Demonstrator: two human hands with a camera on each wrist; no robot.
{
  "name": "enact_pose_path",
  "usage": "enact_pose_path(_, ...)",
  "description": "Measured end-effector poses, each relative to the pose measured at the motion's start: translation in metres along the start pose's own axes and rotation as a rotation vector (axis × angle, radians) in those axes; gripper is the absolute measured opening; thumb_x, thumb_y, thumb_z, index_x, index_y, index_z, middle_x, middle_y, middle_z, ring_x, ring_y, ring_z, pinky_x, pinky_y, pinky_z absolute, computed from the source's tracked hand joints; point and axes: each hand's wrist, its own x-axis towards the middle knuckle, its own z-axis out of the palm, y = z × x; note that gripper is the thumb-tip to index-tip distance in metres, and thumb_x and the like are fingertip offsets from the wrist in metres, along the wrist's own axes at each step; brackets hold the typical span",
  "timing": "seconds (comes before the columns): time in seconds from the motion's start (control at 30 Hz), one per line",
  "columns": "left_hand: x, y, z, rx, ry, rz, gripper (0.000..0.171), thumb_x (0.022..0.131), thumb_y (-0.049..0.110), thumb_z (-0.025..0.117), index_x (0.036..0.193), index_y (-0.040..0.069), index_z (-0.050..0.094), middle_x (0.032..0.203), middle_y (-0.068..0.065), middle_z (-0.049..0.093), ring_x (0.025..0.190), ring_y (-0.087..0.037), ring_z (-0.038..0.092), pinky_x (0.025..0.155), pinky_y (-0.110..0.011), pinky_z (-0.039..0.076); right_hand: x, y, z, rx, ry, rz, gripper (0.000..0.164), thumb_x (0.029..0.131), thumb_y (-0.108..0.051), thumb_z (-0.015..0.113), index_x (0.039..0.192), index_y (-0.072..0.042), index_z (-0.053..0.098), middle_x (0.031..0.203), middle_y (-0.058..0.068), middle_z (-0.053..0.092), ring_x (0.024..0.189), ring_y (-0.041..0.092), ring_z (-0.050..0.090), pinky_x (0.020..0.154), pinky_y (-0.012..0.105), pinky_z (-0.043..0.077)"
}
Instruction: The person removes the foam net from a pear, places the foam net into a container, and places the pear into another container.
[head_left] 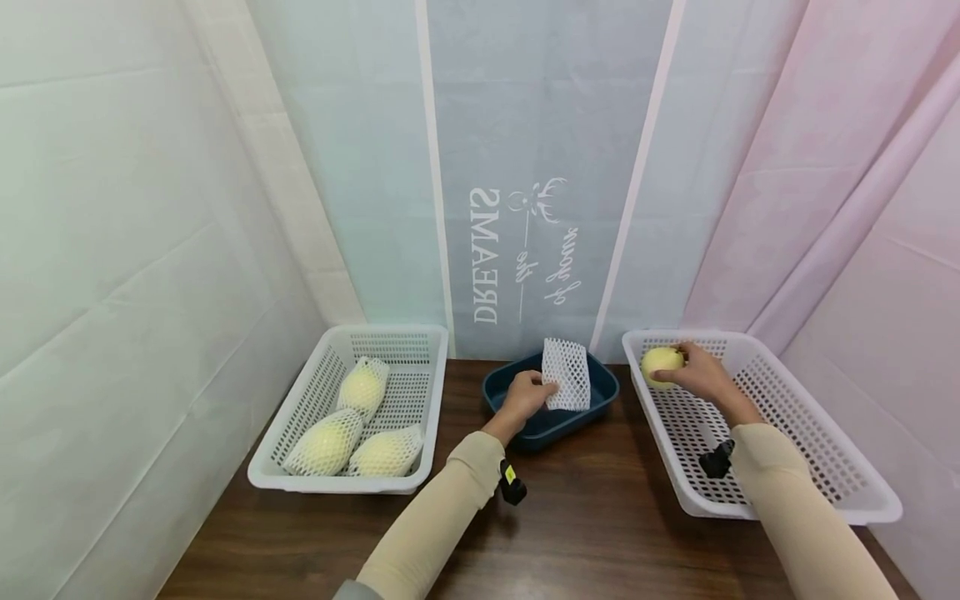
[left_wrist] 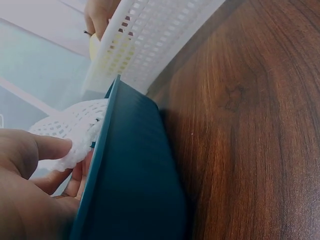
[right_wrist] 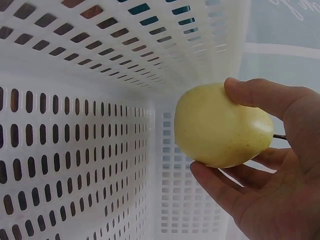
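Note:
My left hand (head_left: 527, 395) pinches the edge of a white foam net sleeve (head_left: 567, 375) between thumb and fingers, over a dark teal tray (head_left: 551, 435). In the left wrist view the sleeve (left_wrist: 75, 125) stands above the tray's rim, its near end bunched at the thumb. With thumb and fingers around it, my right hand (head_left: 705, 372) grips a pale yellow pear (head_left: 661, 365) inside the far left corner of the right white basket (head_left: 873, 497). The right wrist view shows the pear (right_wrist: 220, 127) bare, its dark stem pointing toward the palm.
At the left stands another white perforated basket (head_left: 341, 482) with three pears in net sleeves, one of them a sleeved pear (head_left: 363, 387) at the back. A printed curtain (head_left: 540, 125) hangs right behind the brown wooden table (head_left: 570, 533). White walls flank both sides.

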Motion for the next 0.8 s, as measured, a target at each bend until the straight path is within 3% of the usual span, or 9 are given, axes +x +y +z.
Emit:
enact_pose_path(0.2, 0.004, -0.003, -0.001, -0.016, -0.034, -0.019, 0.023, 0.104, 0.016, 0.069, 0.118, -0.002, 0.072, 0.097, -0.009, 0.072, 0.077, -0.013, 0.064, 0.089, -0.044, 0.061, 0.002, 0.001, 0.002, -0.012, -0.003, -0.006, 0.087, 0.097, -0.038, 0.077, 0.148, 0.022, 0.039, 0.141, 0.047, 0.049, 0.117, 0.054, 0.057, 0.09, 0.061, 0.05)
enact_pose_path(0.43, 0.004, -0.002, -0.003, -0.017, -0.082, -0.027, 0.019, 0.103, 0.013, 0.071, 0.114, -0.002, 0.068, 0.094, -0.01, 0.072, 0.078, -0.017, 0.073, 0.081, -0.036, 0.063, 0.004, 0.004, 0.004, -0.02, -0.021, 0.0, 0.089, 0.096, -0.037, 0.076, 0.15, 0.022, 0.035, 0.143, 0.048, 0.047, 0.12, 0.056, 0.055, 0.094, 0.064, 0.049)
enact_pose_path(0.63, 0.005, -0.004, -0.001, 0.005, -0.08, -0.042, 0.019, 0.101, 0.012, 0.073, 0.111, -0.003, 0.068, 0.097, -0.012, 0.073, 0.083, -0.02, 0.076, 0.088, -0.042, 0.063, 0.005, 0.007, 0.008, -0.031, -0.02, 0.001, 0.091, 0.095, -0.037, 0.077, 0.15, 0.022, 0.035, 0.143, 0.048, 0.048, 0.121, 0.056, 0.055, 0.097, 0.065, 0.048)
enact_pose_path(0.8, 0.007, -0.007, 0.002, 0.052, -0.061, -0.052, 0.016, 0.101, 0.012, 0.073, 0.105, -0.002, 0.067, 0.089, -0.009, 0.068, 0.078, -0.019, 0.073, 0.083, -0.04, 0.064, 0.006, 0.011, 0.012, -0.034, -0.012, -0.017, 0.088, 0.093, -0.035, 0.079, 0.148, 0.021, 0.04, 0.14, 0.045, 0.052, 0.117, 0.053, 0.058, 0.095, 0.063, 0.049)
